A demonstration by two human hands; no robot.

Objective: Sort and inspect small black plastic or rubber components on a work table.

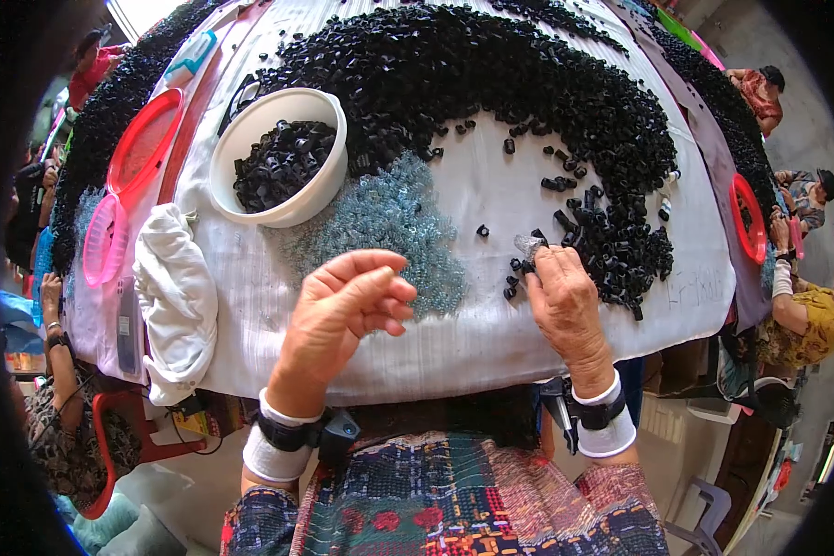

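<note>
My left hand (347,320) is raised over the near edge of a heap of small clear bluish pieces (380,232). Its fingers are curled in with the thumb against them; anything between the tips is too small to make out. Low over the table, my right hand (565,296) has its fingers bent down at the near-left side of a loose pile of small black plastic parts (612,250). A small black part (538,235) shows at its fingertips, beside a greyish translucent wrap (526,245). Both wrists wear white bands with black straps.
A white bowl (334,176) of black parts stands left of the clear pieces. A long bank of black parts (454,60) curves behind. Further left lie a white cloth (181,296), a pink basket (107,241) and a red tray (145,139). Other people sit at both sides.
</note>
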